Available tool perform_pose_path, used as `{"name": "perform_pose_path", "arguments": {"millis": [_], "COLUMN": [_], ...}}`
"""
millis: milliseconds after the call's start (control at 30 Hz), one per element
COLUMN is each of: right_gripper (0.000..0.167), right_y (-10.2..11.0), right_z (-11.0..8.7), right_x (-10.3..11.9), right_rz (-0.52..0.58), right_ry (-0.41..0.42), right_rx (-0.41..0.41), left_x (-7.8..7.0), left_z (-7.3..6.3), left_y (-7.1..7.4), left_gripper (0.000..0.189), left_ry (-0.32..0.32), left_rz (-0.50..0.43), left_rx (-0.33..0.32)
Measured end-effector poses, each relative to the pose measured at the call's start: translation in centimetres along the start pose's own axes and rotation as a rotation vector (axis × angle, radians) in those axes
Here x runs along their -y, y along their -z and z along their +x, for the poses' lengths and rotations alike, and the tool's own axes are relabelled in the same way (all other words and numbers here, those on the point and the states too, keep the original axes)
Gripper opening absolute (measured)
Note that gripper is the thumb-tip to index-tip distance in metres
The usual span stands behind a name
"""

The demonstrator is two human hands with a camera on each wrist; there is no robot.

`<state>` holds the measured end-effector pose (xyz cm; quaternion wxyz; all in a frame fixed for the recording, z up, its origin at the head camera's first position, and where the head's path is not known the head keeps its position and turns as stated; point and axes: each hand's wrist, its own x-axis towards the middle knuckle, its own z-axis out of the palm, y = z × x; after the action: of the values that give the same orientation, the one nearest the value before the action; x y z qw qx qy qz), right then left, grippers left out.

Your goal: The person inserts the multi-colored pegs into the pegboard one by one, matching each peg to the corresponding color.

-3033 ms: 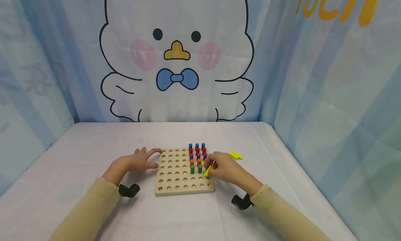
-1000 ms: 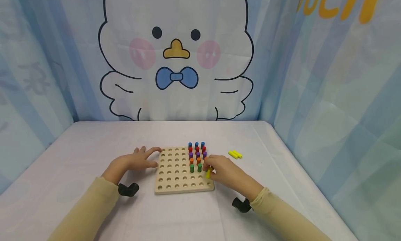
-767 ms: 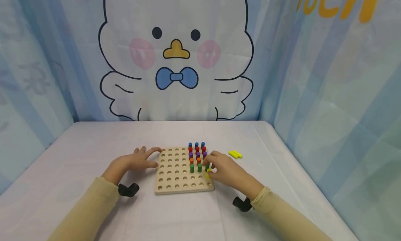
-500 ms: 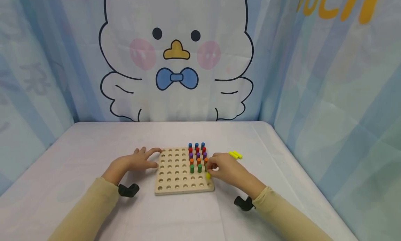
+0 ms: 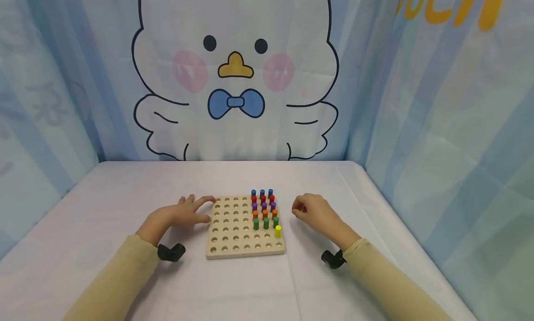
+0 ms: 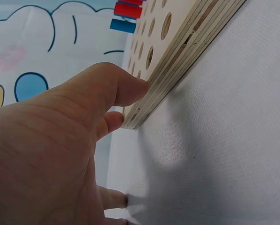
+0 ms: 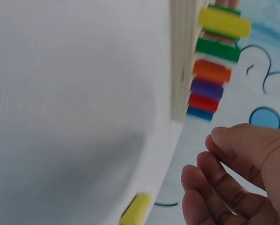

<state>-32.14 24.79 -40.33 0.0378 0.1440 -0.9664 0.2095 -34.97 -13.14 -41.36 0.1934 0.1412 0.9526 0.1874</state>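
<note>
A square wooden pegboard (image 5: 230, 256) lies on the table with its right-hand columns partly filled by upright pegs in colored rows. Nearest on that side stands a yellow peg (image 5: 278, 231), just in front of a green peg (image 5: 276, 222). My left hand (image 5: 180, 215) rests at the board's left edge, thumb and index finger spread along it and touching it. To the right of the board hovers my right hand (image 5: 319, 214), fingers loosely curled and holding nothing. Below its fingertips, in the right wrist view, a loose yellow peg (image 7: 136, 209) lies on the table; the head view hides it behind the hand.
The white-covered table (image 5: 167, 288) extends around the board. A curtain with a cartoon chick (image 5: 235, 140) hangs behind it, with blue curtains at both sides. Black wrist cameras sit below both wrists.
My right hand has let go of the yellow peg, which now stands in the board, and has moved right and away toward the loose yellow pegs. My left hand has stayed put.
</note>
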Motion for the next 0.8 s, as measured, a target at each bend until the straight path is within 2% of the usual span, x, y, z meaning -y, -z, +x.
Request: {"name": "perform_pose_path", "arguments": {"millis": [200,433,633,800], "right_gripper": [0.003,0.009,0.014,0.015], "right_y": [0.8,1.7,2.3,2.3], "right_z": [0.6,1.0,1.1,1.0], "right_x": [-3.6,-6.8,-7.5,-7.3], "right_rz": [-0.053,-0.111,-0.102,-0.052], "right_ry": [-0.058,-0.142,-0.198,-0.240], "right_rx": [-0.068,-0.059,0.016,0.045], "left_x": [-0.2,-0.3,-0.3,-1.1], "left_z": [-0.1,-0.2,-0.1,-0.7], "left_y": [0.2,0.5,0.8,0.9], "left_gripper": [0.067,0.067,0.067,0.066], "left_ry": [0.002,0.006,0.003,0.009], "left_rz": [0.003,0.002,0.014,0.088], "left_rx": [0.002,0.022,0.024,0.008]}}
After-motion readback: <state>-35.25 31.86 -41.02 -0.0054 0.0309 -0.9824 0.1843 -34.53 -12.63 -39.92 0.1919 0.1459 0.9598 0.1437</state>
